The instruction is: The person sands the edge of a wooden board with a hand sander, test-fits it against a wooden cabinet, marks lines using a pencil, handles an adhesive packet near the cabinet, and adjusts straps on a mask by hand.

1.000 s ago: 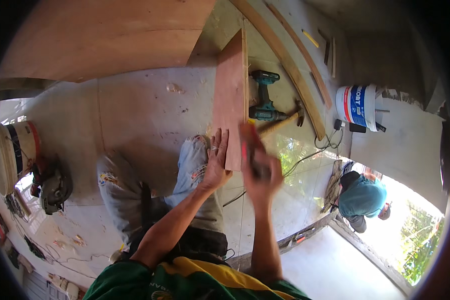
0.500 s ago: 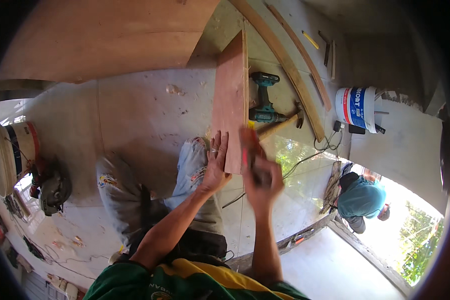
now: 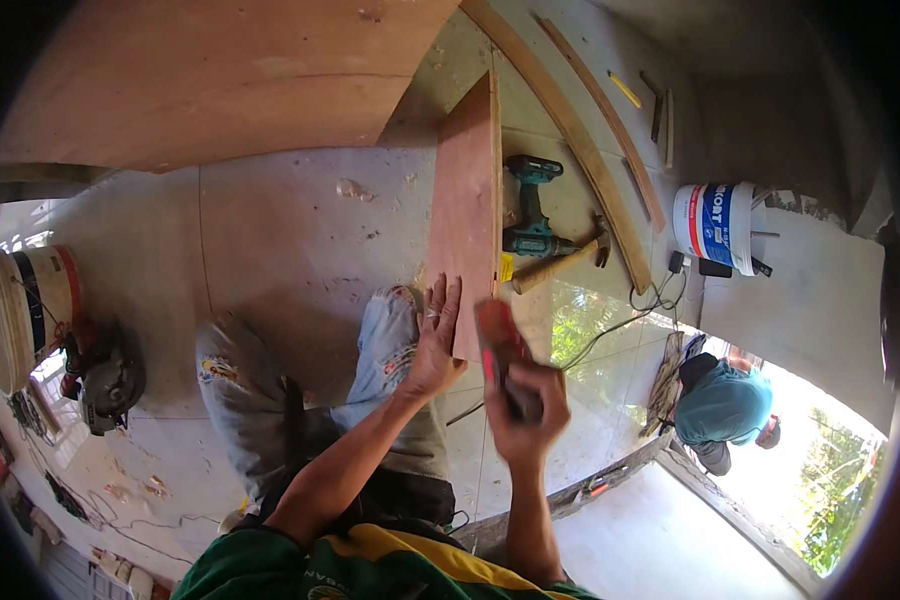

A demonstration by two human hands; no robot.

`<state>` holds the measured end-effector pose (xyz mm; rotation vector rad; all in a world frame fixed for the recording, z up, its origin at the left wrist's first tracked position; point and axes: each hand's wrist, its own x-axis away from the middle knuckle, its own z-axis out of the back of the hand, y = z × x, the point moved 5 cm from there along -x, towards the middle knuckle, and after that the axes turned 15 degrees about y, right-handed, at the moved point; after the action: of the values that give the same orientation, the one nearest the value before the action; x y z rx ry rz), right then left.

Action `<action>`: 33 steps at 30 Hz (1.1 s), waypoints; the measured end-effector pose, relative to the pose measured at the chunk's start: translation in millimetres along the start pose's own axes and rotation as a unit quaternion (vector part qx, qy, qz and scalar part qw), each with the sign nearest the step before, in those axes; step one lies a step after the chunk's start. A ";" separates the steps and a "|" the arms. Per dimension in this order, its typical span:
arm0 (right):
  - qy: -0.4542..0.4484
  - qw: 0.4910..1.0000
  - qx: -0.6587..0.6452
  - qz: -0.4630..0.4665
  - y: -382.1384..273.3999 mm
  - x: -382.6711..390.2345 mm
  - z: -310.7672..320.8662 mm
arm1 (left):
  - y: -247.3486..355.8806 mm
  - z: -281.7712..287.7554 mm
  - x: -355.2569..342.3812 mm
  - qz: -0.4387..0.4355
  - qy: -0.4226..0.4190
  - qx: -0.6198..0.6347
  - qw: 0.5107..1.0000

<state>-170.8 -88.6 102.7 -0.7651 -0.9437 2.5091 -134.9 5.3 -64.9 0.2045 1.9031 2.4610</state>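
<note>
The board [image 3: 462,200] lies straight ahead of your left hand [image 3: 436,345], its long axis running away from you, with a narrow edge showing along its right side. Your left hand is the nearer one: it is spread flat, fingers pointing forward, on the board's broad face by the near end, pressing on it without gripping. Your right hand [image 3: 532,405] is just beside that same end, to the right, its fingers closed around a red and dark tool [image 3: 498,335], perhaps a plane, though blur hides its details. The tool points forward and slightly left from your right hand, in line with the narrow edge; whether it touches the wood, you cannot tell from here. The board seems to stand tilted on its other long edge, but what bears it underneath is hidden. Below is a pale tiled floor [image 3: 300,200], with shavings scattered ahead and left of your left hand. Beyond your right hand, just right of the board, lie a drill [image 3: 532,210] and a hammer [image 3: 560,265], with a long wooden strip [image 3: 580,140] past them. Farther right is a white bucket [image 3: 715,228]. A big wooden sheet [image 3: 220,80] spans the space far ahead and left of your left hand, while a circular saw [image 3: 110,380] sits well apart to its left.
</note>
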 end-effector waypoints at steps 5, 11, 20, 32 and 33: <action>0.044 0.999 -0.010 -0.005 82.7 -149.6 -112.5 | 9.2 -15.9 3.3 -0.019 -0.002 0.022 1.000; 0.033 0.999 -0.021 -0.027 62.2 -75.3 -68.5 | -5.1 -5.2 1.3 -0.025 0.009 0.005 1.000; 0.032 0.999 -0.007 -0.034 39.9 -18.1 -26.1 | 3.2 -2.2 -7.5 -0.051 0.026 -0.003 0.998; 0.189 0.942 -0.190 -0.202 143.6 -24.6 -60.2 | 28.8 32.5 -15.7 -0.034 0.044 0.058 0.997; 0.162 0.959 -0.112 -0.206 158.6 18.0 -48.3 | 26.2 39.3 -18.6 0.004 0.045 0.082 0.996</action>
<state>-177.2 -169.4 -43.1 -0.9056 -1.1405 1.8732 -110.3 34.5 -31.6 0.1056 2.1462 2.3582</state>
